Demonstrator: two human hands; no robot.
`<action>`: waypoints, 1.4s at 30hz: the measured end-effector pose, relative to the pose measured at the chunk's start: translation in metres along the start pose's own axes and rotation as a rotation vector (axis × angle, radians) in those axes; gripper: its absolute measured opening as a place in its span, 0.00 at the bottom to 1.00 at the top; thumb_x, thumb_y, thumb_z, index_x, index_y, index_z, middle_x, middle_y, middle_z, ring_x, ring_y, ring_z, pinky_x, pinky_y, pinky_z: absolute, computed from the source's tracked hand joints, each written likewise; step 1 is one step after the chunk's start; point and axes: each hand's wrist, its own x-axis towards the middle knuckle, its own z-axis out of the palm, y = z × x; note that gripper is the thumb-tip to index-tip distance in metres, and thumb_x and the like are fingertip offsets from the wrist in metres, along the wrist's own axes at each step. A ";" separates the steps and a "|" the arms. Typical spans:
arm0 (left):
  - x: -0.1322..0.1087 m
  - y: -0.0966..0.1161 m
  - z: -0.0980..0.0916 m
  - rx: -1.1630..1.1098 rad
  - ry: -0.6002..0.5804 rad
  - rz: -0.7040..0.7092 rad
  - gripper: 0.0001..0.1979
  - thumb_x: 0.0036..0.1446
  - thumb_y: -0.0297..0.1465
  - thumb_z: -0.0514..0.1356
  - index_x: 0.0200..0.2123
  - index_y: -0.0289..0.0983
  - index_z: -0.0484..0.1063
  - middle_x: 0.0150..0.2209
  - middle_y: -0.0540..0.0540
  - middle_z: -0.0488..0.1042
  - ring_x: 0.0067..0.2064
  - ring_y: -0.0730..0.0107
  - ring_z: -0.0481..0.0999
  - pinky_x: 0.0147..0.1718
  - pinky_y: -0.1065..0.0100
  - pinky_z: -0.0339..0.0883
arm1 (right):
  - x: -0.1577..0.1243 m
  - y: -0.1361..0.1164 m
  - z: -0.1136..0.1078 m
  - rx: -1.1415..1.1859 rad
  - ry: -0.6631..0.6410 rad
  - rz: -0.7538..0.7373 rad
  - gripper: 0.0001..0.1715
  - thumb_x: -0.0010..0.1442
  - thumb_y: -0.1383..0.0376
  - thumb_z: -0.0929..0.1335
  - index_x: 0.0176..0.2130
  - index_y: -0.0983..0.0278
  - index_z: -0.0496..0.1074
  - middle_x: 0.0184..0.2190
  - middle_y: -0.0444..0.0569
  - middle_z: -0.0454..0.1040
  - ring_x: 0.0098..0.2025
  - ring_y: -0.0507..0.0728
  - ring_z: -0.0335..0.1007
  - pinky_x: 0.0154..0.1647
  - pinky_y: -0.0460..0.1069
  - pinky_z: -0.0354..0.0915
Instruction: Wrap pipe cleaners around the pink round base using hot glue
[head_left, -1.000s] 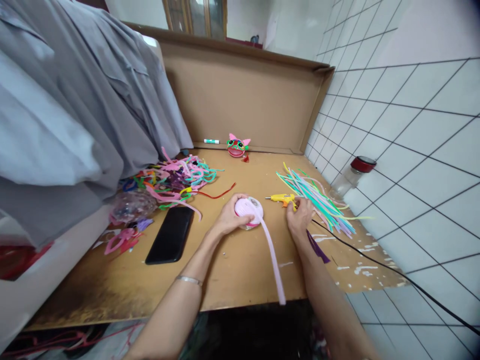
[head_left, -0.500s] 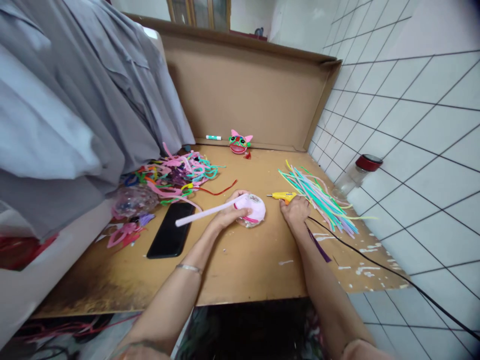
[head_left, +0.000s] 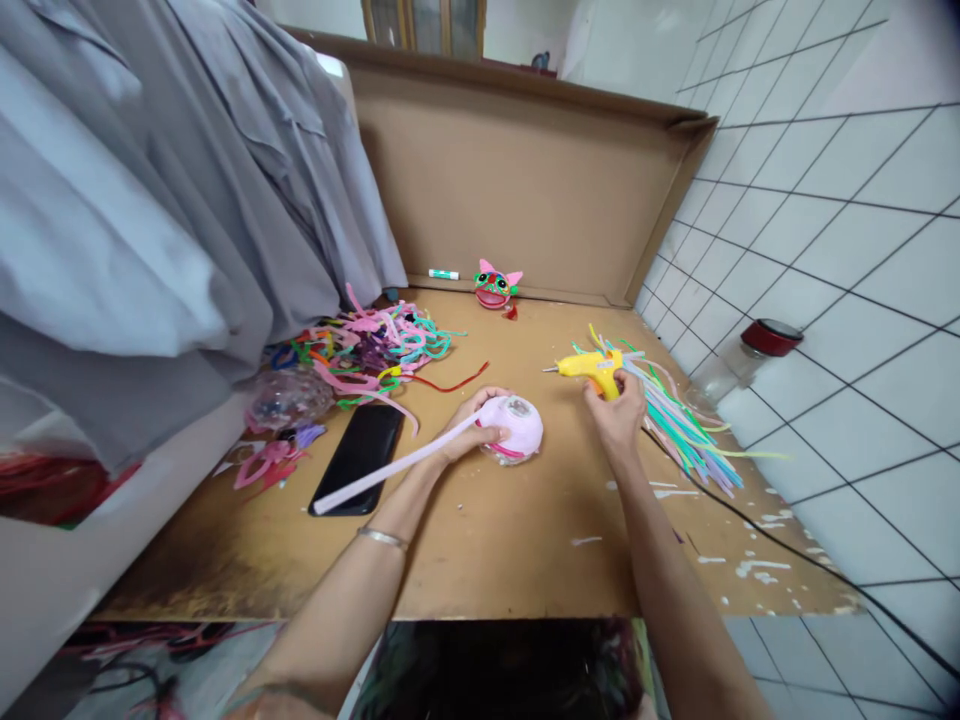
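My left hand (head_left: 478, 425) is closed around a round pale-pink craft piece (head_left: 527, 425) with a darker pink band and a greyish patch on top. From it a long pale-lilac fuzzy strip (head_left: 397, 467), like a pipe cleaner, sticks out to the lower left, over a black phone (head_left: 367, 440). My right hand (head_left: 621, 408) grips the handle of a yellow hot glue gun (head_left: 589, 366), raised off the table with its metal nozzle pointing left toward the round piece, but apart from it. A black cord (head_left: 739, 513) trails from the gun to the right.
Colourful pipe cleaners (head_left: 690, 430) lie at the right, with a tangled heap (head_left: 397, 335) at the left. A decorated animal head (head_left: 495, 287) and a glue stick (head_left: 443, 274) sit by the cardboard wall (head_left: 525, 180). A red-lidded jar (head_left: 750, 355) stands near the tiles.
My right hand has lifted the glue gun off the table. The pale-lilac strip's free end has swung down and left over the phone. The view has shifted slightly.
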 end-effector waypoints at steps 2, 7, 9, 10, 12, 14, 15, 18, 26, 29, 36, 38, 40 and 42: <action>0.000 -0.002 -0.003 -0.023 -0.009 -0.009 0.33 0.33 0.36 0.74 0.46 0.36 0.70 0.53 0.40 0.72 0.50 0.58 0.73 0.46 0.66 0.66 | 0.007 -0.014 0.003 0.030 0.002 -0.055 0.20 0.47 0.57 0.68 0.40 0.63 0.67 0.36 0.51 0.70 0.40 0.60 0.67 0.45 0.56 0.66; 0.001 -0.005 -0.006 -0.044 -0.022 -0.020 0.34 0.32 0.37 0.75 0.46 0.36 0.70 0.52 0.40 0.73 0.50 0.58 0.73 0.47 0.65 0.66 | -0.004 -0.018 0.002 0.003 0.030 -0.108 0.18 0.48 0.60 0.67 0.41 0.62 0.65 0.38 0.51 0.68 0.42 0.61 0.67 0.45 0.57 0.66; 0.002 -0.005 -0.007 -0.038 -0.034 -0.028 0.35 0.33 0.37 0.75 0.47 0.36 0.70 0.51 0.41 0.73 0.49 0.59 0.73 0.46 0.66 0.66 | -0.013 -0.012 0.001 0.026 0.038 -0.138 0.17 0.49 0.60 0.67 0.41 0.62 0.64 0.37 0.50 0.67 0.41 0.61 0.66 0.44 0.57 0.67; 0.002 -0.004 -0.007 -0.031 -0.038 -0.027 0.34 0.33 0.37 0.74 0.47 0.36 0.71 0.51 0.41 0.74 0.48 0.59 0.73 0.45 0.66 0.66 | -0.017 -0.010 0.000 0.039 0.041 -0.158 0.17 0.50 0.61 0.67 0.41 0.62 0.64 0.37 0.50 0.67 0.42 0.61 0.66 0.44 0.57 0.67; 0.002 -0.004 -0.007 -0.021 -0.044 -0.026 0.33 0.34 0.36 0.74 0.46 0.36 0.71 0.50 0.42 0.74 0.47 0.60 0.73 0.44 0.67 0.66 | -0.020 -0.009 -0.002 0.060 0.028 -0.215 0.17 0.50 0.61 0.67 0.41 0.62 0.64 0.37 0.50 0.67 0.42 0.61 0.66 0.43 0.56 0.67; 0.002 -0.004 -0.007 -0.023 -0.051 -0.027 0.33 0.34 0.36 0.74 0.46 0.36 0.71 0.50 0.42 0.74 0.46 0.61 0.73 0.43 0.68 0.66 | -0.022 -0.012 -0.004 0.061 -0.003 -0.284 0.16 0.50 0.62 0.68 0.41 0.62 0.64 0.37 0.50 0.67 0.42 0.61 0.66 0.43 0.56 0.67; 0.002 -0.004 -0.008 -0.027 -0.055 -0.028 0.33 0.34 0.36 0.74 0.47 0.36 0.71 0.50 0.41 0.74 0.46 0.61 0.73 0.43 0.67 0.66 | -0.022 -0.013 -0.004 0.054 -0.018 -0.314 0.16 0.50 0.63 0.68 0.41 0.61 0.64 0.37 0.50 0.67 0.41 0.61 0.66 0.42 0.56 0.68; 0.002 -0.002 -0.007 -0.027 -0.067 -0.031 0.34 0.34 0.36 0.74 0.48 0.35 0.72 0.51 0.41 0.74 0.47 0.60 0.74 0.43 0.68 0.66 | -0.024 -0.019 -0.004 0.043 -0.033 -0.366 0.16 0.51 0.63 0.68 0.41 0.61 0.64 0.37 0.50 0.68 0.41 0.60 0.67 0.41 0.56 0.68; 0.002 0.001 -0.008 0.003 -0.092 -0.058 0.35 0.34 0.35 0.73 0.49 0.35 0.71 0.50 0.42 0.74 0.46 0.62 0.73 0.42 0.69 0.66 | -0.025 -0.022 -0.005 0.078 -0.040 -0.329 0.14 0.52 0.62 0.67 0.40 0.60 0.63 0.37 0.49 0.67 0.41 0.60 0.66 0.41 0.55 0.68; 0.002 -0.004 -0.011 -0.001 -0.091 -0.038 0.34 0.35 0.33 0.73 0.49 0.36 0.71 0.51 0.42 0.73 0.48 0.61 0.73 0.44 0.68 0.67 | -0.025 -0.022 -0.006 0.064 -0.091 -0.316 0.15 0.52 0.61 0.67 0.41 0.61 0.64 0.38 0.50 0.67 0.41 0.60 0.67 0.41 0.55 0.68; 0.001 0.000 -0.011 0.019 -0.113 -0.061 0.36 0.35 0.34 0.73 0.52 0.35 0.70 0.52 0.41 0.73 0.47 0.60 0.73 0.41 0.70 0.67 | -0.025 -0.023 -0.009 0.056 -0.088 -0.330 0.15 0.52 0.62 0.67 0.41 0.61 0.64 0.38 0.50 0.67 0.42 0.60 0.67 0.42 0.55 0.67; 0.001 0.002 -0.010 0.028 -0.125 -0.074 0.37 0.34 0.35 0.73 0.52 0.35 0.70 0.52 0.40 0.73 0.46 0.60 0.74 0.39 0.70 0.67 | -0.025 -0.024 -0.009 0.061 -0.088 -0.338 0.15 0.52 0.62 0.67 0.41 0.60 0.64 0.37 0.50 0.67 0.42 0.60 0.67 0.42 0.55 0.67; 0.000 0.004 -0.009 0.036 -0.126 -0.073 0.37 0.34 0.35 0.73 0.51 0.35 0.71 0.51 0.41 0.74 0.45 0.61 0.74 0.39 0.70 0.66 | -0.025 -0.024 -0.009 0.072 -0.088 -0.350 0.14 0.53 0.62 0.67 0.41 0.60 0.64 0.37 0.49 0.68 0.42 0.60 0.67 0.43 0.55 0.67; 0.000 0.004 -0.008 0.034 -0.112 -0.065 0.36 0.34 0.35 0.73 0.50 0.35 0.71 0.51 0.41 0.74 0.45 0.62 0.73 0.40 0.69 0.66 | -0.025 -0.025 -0.010 0.087 -0.083 -0.363 0.14 0.53 0.62 0.66 0.41 0.61 0.64 0.38 0.50 0.68 0.42 0.60 0.67 0.42 0.55 0.67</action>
